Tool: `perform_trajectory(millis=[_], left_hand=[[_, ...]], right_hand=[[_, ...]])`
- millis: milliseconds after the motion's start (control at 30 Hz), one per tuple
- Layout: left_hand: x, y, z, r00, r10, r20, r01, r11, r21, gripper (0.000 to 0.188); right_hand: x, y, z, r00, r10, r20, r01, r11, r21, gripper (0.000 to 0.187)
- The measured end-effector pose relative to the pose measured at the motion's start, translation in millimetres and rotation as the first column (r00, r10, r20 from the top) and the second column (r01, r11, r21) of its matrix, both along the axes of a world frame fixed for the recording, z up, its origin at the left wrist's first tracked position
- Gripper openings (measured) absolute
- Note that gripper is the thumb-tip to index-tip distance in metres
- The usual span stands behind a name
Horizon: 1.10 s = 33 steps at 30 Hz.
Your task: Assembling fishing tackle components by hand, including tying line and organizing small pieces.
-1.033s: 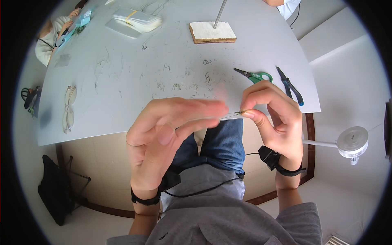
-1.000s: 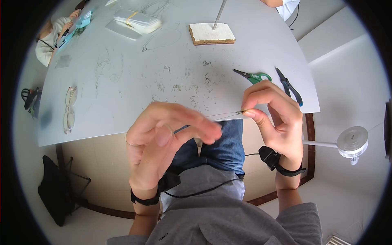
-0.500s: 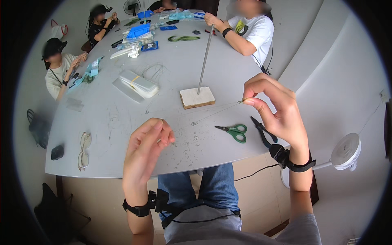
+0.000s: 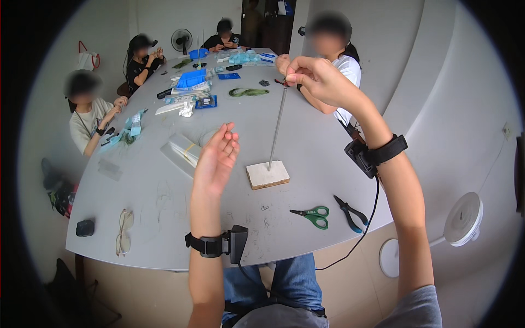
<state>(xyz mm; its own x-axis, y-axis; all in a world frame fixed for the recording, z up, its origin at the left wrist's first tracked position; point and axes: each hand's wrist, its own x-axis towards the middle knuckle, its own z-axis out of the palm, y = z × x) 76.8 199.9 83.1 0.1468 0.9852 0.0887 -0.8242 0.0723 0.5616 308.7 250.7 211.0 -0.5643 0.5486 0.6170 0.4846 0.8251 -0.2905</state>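
Note:
My right hand [image 4: 317, 79] is raised at the top of an upright metal rod [image 4: 277, 128], its thumb and forefinger pinched together. The thin thread seen in that pinch a moment ago is too fine to follow now. The rod stands in a white-topped block [image 4: 268, 175]. Left of the rod, my left hand [image 4: 217, 158] is held up above the table with its fingers drawn together; anything between them is too small to make out. Green-handled scissors [image 4: 314, 217] and dark pliers [image 4: 350, 214] lie on the near right of the table.
A stack of clear plastic sleeves [image 4: 183, 152] lies behind my left hand. Glasses [image 4: 124, 232] and a small black case [image 4: 85, 228] sit at the near left. Farther off are a green thread hank [image 4: 249, 92] and a blue tray [image 4: 191, 79]. Several people sit around the table [image 4: 147, 202].
Both hands have moved up and away from me; the right has come left to the rod's top, from above the pliers. The view has tilted up.

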Motion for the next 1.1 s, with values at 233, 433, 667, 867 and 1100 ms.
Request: perform_trajectory(millis=[233,433,667,867,1100], left_hand=[[0,15,-17,1.000,-0.020,-0.018,0.019,0.999,-0.028,0.020],[1,20,-22,1.000,-0.028,0.002,0.028,0.999,-0.030,0.020],[3,25,-29,0.998,-0.064,-0.018,0.063,0.997,-0.044,0.018],[7,29,-36,0.993,-0.106,-0.042,0.103,0.993,-0.065,0.017],[10,38,-56,0.981,-0.193,-0.012,0.192,0.978,-0.080,0.022]], right_hand=[[3,6,-3,0.996,-0.033,0.089,0.049,0.983,-0.178,0.011],[1,4,-4,0.996,-0.047,0.070,0.061,0.974,-0.218,0.010],[2,7,-6,0.998,-0.031,0.046,0.039,0.984,-0.172,0.010],[5,7,-1,0.999,0.039,0.031,-0.033,0.984,-0.177,0.011],[2,10,-2,0.997,0.080,0.003,-0.076,0.958,-0.275,0.012]])
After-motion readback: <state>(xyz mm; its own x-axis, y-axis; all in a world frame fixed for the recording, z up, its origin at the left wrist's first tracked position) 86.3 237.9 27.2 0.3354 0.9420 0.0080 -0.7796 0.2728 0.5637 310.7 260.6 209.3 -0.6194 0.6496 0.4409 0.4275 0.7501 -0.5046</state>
